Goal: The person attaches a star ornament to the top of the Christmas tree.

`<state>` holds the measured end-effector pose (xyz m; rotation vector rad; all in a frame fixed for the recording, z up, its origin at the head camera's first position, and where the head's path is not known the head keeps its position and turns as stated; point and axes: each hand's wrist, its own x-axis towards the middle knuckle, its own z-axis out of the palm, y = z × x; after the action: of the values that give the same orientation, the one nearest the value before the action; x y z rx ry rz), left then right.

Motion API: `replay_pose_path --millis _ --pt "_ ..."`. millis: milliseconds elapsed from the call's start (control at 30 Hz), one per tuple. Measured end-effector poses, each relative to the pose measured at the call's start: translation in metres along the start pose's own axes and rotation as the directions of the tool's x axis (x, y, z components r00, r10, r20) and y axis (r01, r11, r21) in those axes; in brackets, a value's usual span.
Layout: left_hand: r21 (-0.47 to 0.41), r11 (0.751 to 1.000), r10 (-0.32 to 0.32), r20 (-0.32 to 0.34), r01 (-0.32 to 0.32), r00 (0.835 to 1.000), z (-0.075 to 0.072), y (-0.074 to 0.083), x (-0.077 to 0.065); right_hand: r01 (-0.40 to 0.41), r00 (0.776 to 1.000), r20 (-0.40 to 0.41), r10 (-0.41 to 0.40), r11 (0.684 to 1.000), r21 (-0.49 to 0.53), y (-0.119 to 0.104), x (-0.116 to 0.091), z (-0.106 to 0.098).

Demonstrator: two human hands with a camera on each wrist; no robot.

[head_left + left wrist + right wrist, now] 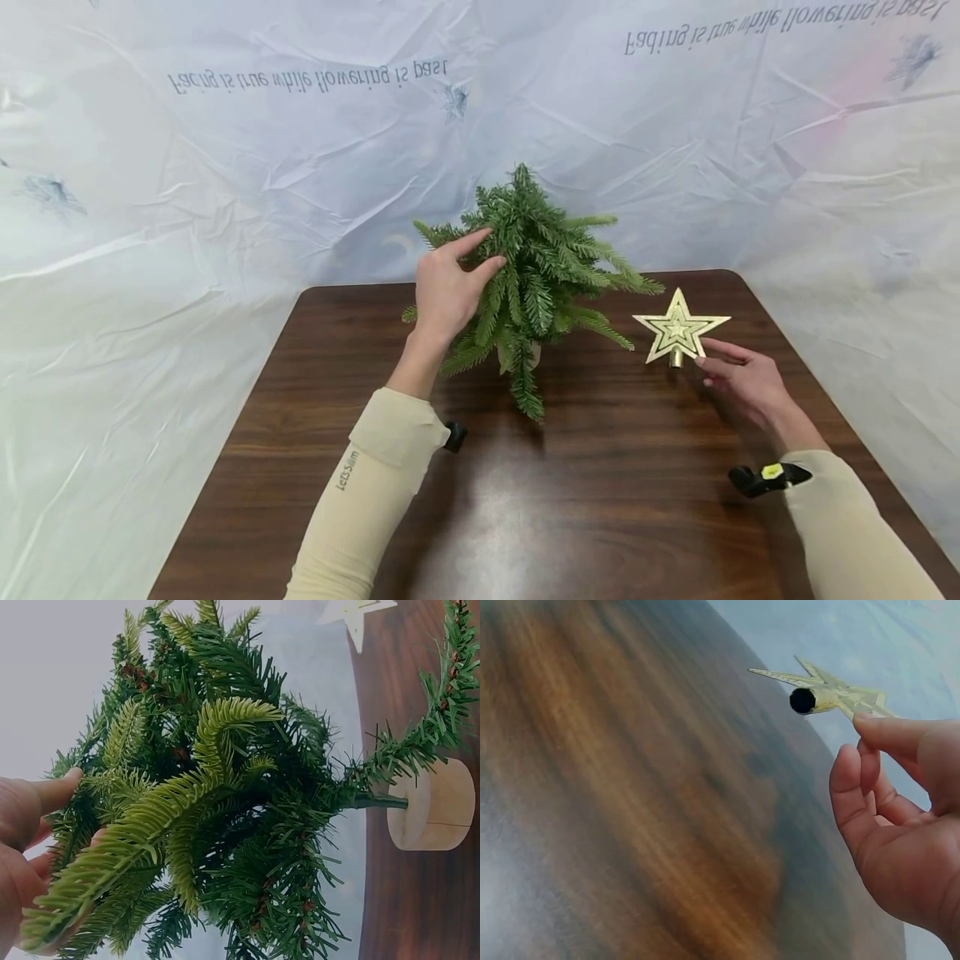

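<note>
A: Nearest us, cream sleeves (pixel 352 508) rise from the bottom of the head view, smooth cloth, small lettering on the lower-left one. And the star?

B: Right of centre. The star (pixel 677 327) is gold and glittery, nested five-pointed outlines with a short round socket (pixel 677 359) below; the right-wrist view shows the socket's dark, hollow mouth.

A: How is it held?

B: The right hand (pixel 750 387) pinches one lower point, thumb and fingertip clamped on it, other fingers bent beneath.

A: And the left?

B: The left hand (pixel 450 287) is at the upper left of the little tree (pixel 543 258), mid-frame, thumb and forefinger slightly apart among the needles. I can't tell whether they pinch a twig; the foliage hides too much.

A: Bristly thing, that tree.

B: Dense dark-green needles, paler yellowish tips, roughly a cone over a pale, round wooden base (pixel 450 806).

A: Underneath?

B: A glossy dark-brown table (pixel 600 500), grained, round-cornered, glare at bottom centre. Across the top hangs a creased, pale sheet (pixel 525 50) with inverted lettering.
</note>
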<state>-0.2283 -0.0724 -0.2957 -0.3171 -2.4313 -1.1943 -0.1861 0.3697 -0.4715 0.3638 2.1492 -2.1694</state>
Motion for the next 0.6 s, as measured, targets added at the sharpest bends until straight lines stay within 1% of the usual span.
replay_pose_path --millis 133,267,367,533,600 --pt "0.006 1.000 -0.007 -0.003 0.007 1.000 0.000 0.000 0.000 0.015 1.000 -0.001 -0.015 0.999 0.047 -0.008 -0.001 0.001" --pt "0.012 1.000 -0.009 -0.003 0.009 1.000 0.001 0.000 0.000 0.034 0.999 -0.002 -0.034 0.999 0.041 -0.016 -0.001 0.002" --pt "0.013 1.000 -0.006 -0.005 0.006 1.000 0.001 0.000 0.000 0.059 0.998 -0.010 -0.058 0.996 0.063 -0.023 0.000 0.004" --pt "0.007 1.000 0.003 -0.011 -0.003 1.000 0.001 -0.001 -0.001 0.103 0.995 -0.006 -0.104 0.985 0.142 -0.037 -0.001 0.007" --pt "0.004 1.000 0.006 -0.012 -0.006 1.000 0.001 -0.001 -0.001 0.113 0.993 0.002 -0.116 0.976 0.188 -0.043 -0.001 0.008"
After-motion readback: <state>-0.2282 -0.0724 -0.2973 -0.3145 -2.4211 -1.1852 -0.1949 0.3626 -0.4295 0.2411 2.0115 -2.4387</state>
